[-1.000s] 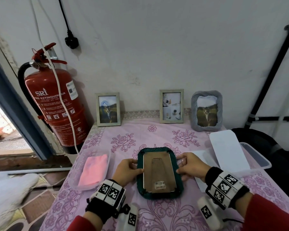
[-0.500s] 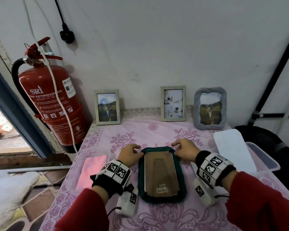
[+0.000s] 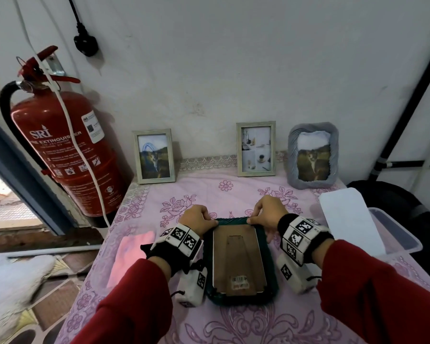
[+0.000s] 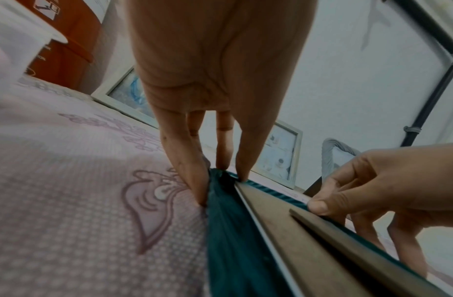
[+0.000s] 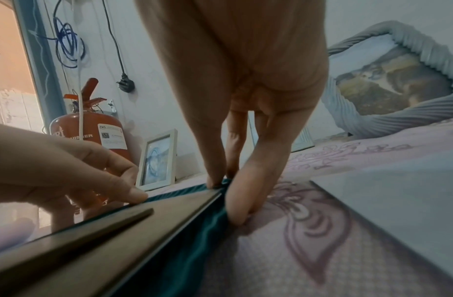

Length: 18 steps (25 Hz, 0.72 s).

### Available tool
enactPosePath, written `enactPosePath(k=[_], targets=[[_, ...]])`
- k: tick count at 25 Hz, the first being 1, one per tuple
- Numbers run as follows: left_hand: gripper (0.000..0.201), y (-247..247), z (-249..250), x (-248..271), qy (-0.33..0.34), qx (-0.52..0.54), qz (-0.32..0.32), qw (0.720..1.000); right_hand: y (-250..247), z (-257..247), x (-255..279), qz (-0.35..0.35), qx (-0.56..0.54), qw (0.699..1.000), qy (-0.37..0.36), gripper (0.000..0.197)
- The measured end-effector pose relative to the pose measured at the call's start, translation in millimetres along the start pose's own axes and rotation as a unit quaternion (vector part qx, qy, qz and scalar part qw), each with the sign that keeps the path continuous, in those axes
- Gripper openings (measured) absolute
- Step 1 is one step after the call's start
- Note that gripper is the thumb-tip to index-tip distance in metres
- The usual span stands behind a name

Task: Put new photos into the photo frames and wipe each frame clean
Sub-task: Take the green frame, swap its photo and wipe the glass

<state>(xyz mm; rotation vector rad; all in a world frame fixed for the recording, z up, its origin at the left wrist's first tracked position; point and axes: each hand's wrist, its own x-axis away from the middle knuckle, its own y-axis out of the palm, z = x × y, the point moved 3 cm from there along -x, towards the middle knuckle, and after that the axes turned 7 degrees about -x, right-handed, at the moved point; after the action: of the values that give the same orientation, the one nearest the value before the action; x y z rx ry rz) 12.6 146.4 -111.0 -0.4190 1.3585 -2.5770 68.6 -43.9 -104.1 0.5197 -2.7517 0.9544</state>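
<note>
A dark green ribbed photo frame [image 3: 273,276] lies face down on the pink tablecloth, its brown backing board [image 3: 237,259] and stand facing up. My left hand [image 3: 201,220] pinches the frame's far left corner [image 4: 219,176], thumb on top. My right hand [image 3: 266,214] pinches the far right corner [image 5: 224,183] the same way. Against the wall stand two pale wooden frames [image 3: 155,156] [image 3: 255,148] and a grey ruffled frame [image 3: 313,156], each with a photo.
A pink cloth [image 3: 132,254] lies in a clear tray at the left. A clear plastic bin [image 3: 397,238] with a white sheet [image 3: 345,217] leaning on it stands at the right. A red fire extinguisher [image 3: 60,150] hangs beside the table's left edge.
Both hands slid from the frame's sides up to its far corners and now pinch the top edge. The head camera moved closer and lower.
</note>
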Motion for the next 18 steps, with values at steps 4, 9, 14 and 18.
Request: enactPosePath(k=[4, 9, 14, 18], targets=[[0.034, 1, -4, -1, -0.004, 0.035, -0.013, 0.999, -1, 3, -2, 0.002, -0.005, 1.000, 0.001, 0.022], [0.028, -1, -7, 4, -0.002, 0.071, -0.026, 0.997, -4, 3, -1, -0.015, -0.012, 1.000, 0.007, 0.019], [0.019, 0, -11, 7, 0.009, 0.099, -0.040, 0.994, -4, 1, 4, -0.012, -0.008, 1.000, 0.013, 0.015], [0.012, 1, -13, 6, 0.016, 0.097, -0.036, 0.994, -4, 1, 5, -0.012, -0.008, 1.000, 0.017, 0.014]])
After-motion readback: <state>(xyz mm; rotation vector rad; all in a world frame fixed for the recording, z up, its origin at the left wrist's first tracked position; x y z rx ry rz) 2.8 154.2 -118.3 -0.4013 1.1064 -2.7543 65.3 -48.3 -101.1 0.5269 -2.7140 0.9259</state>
